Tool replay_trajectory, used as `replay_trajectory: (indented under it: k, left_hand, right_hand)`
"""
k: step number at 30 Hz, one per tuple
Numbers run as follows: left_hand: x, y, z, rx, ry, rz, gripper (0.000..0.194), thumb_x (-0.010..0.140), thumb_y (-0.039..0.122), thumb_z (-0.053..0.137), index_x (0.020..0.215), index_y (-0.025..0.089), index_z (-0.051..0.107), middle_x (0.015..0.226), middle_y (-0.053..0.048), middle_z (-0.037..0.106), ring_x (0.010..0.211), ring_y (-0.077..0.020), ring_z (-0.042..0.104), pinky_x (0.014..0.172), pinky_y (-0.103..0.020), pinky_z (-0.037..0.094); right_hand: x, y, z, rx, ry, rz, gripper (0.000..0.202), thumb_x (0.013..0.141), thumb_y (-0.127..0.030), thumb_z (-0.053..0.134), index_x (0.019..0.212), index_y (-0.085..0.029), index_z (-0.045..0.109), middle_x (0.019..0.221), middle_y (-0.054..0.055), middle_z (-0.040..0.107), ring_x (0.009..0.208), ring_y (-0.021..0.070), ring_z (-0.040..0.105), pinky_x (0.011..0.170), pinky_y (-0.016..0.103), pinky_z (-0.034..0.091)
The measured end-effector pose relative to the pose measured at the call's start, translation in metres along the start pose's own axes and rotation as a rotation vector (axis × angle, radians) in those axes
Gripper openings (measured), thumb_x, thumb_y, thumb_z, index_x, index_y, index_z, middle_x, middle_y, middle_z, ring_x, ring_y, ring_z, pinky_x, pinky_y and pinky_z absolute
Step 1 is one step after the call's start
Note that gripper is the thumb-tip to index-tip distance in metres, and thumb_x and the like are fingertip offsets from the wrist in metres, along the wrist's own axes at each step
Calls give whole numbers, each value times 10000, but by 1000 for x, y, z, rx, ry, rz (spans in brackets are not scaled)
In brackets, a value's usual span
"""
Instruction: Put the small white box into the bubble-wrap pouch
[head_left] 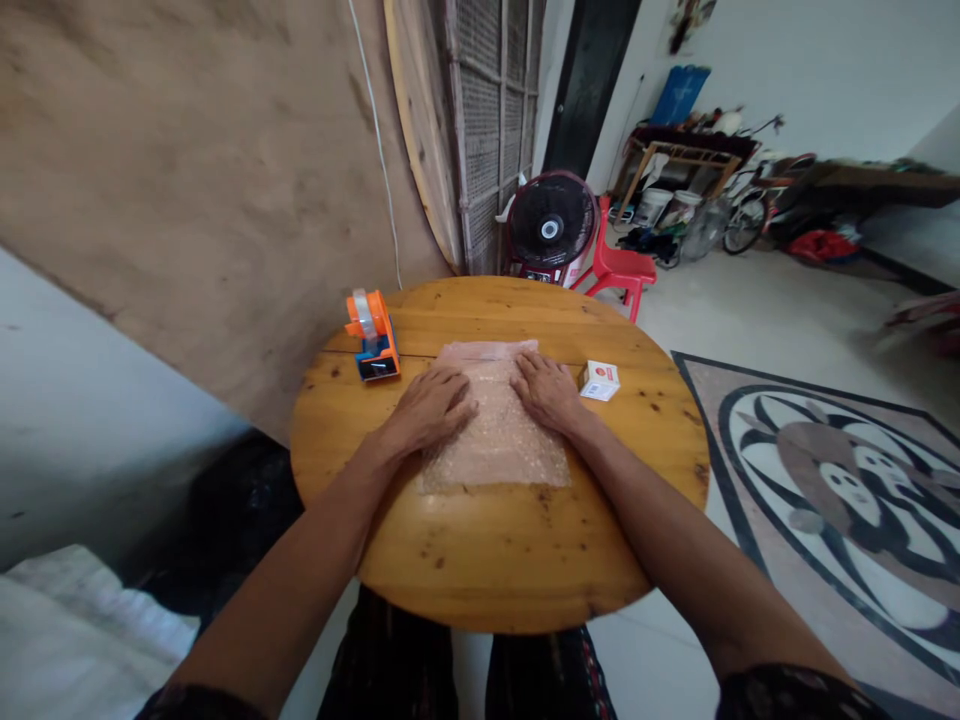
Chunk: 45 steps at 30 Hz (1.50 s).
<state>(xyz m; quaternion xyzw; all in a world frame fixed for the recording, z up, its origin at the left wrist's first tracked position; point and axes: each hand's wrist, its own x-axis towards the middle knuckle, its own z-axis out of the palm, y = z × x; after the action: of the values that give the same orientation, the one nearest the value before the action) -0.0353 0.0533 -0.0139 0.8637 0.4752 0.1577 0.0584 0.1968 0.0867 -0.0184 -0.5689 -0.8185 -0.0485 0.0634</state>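
A sheet of pinkish, clear bubble wrap [499, 440] lies flat on the round wooden table [480, 560]. My left hand [435, 405] rests on its left edge, fingers stretched out and holding nothing. On the right edge of the wrap lies my right hand [547, 390], palm down with its fingers spread. Just to the right of that hand stands a small white box [599, 380] with red print. An orange and blue tape dispenser [375, 337] with a roll of clear tape stands at the table's back left, beyond my left hand.
Behind the table stand a dark round fan [551, 225] and a red plastic chair [626, 265]. A brown board [225, 150] leans close along the left side. To the right, a patterned panel [832, 480] covers the floor; a bicycle [746, 220] stands farther back.
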Motion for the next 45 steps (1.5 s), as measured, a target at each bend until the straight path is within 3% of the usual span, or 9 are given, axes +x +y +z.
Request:
replay_trajectory:
  k: [3, 9, 12, 16, 20, 24, 33, 39, 45]
  left_hand:
    - [0, -2, 2, 24, 23, -68, 276, 946, 374, 410, 1033, 184, 590, 1224, -119, 592, 1165, -272, 520, 999, -444, 412]
    - [-2, -7, 12, 130, 44, -183, 418, 924, 459, 440, 1249, 210, 525, 1403, -143, 485, 1328, -370, 374, 1047, -556, 324]
    - [-2, -8, 12, 138, 48, -192, 436, 918, 468, 445, 1254, 205, 533, 1403, -142, 490, 1348, -386, 357, 1057, -575, 316]
    - [-2, -3, 10, 130, 97, -141, 382, 890, 398, 502, 1193, 183, 587, 1399, -139, 501, 1364, -359, 365, 1096, -542, 326]
    - [-1, 7, 11, 75, 165, 58, 357, 921, 287, 442, 1224, 173, 593, 1457, -122, 466, 1404, -282, 345, 1156, -473, 304]
    - [0, 13, 12, 22, 75, 189, 418, 953, 338, 419, 1313, 169, 547, 1496, -121, 428, 1444, -282, 280, 1185, -487, 258]
    - [1, 16, 9, 12, -19, 189, 417, 980, 371, 365, 1304, 183, 549, 1405, -111, 522, 1367, -279, 391, 1154, -467, 292]
    - [1, 14, 15, 17, -65, 122, 564, 934, 524, 426, 1398, 206, 465, 1512, -130, 397, 1425, -333, 298, 1156, -505, 248]
    - [2, 14, 13, 29, -108, 73, 692, 856, 657, 477, 1406, 237, 459, 1543, -138, 336, 1417, -423, 261, 1129, -591, 222]
  right_hand:
    - [-1, -1, -1, 1, 4, 3, 516, 999, -398, 294, 1420, -133, 432, 1509, 132, 423, 1327, 282, 420, 1036, 410, 320]
    - [-1, 0, -1, 2, 7, 6, 506, 992, -378, 300, 1406, -127, 449, 1508, 131, 425, 1315, 301, 435, 1028, 435, 327]
    - [-1, 1, 0, 7, 20, 14, 502, 987, -383, 312, 1399, -135, 457, 1503, 126, 433, 1308, 305, 442, 1019, 441, 333]
    - [-2, 1, -1, 3, 23, 17, 494, 981, -392, 329, 1385, -142, 468, 1487, 130, 452, 1292, 297, 456, 1020, 436, 321]
    - [-4, 0, -4, -8, 16, 20, 485, 978, -391, 335, 1369, -142, 477, 1472, 141, 464, 1278, 297, 460, 1005, 437, 315]
    - [-6, -1, -10, -7, 14, 12, 473, 955, -392, 374, 1348, -162, 502, 1411, 138, 524, 1225, 302, 495, 983, 446, 311]
    - [-16, -8, -26, -19, -27, -70, 399, 876, -417, 492, 1148, -170, 645, 1232, 145, 634, 1125, 322, 536, 921, 437, 302]
    - [-17, -7, -26, -52, -1, -74, 389, 884, -471, 498, 1047, -164, 673, 1156, 146, 658, 1074, 319, 549, 898, 436, 299]
    - [-21, -20, -40, 16, 150, -178, 384, 943, -366, 440, 1208, -148, 612, 1307, 139, 597, 1157, 303, 513, 964, 447, 293]
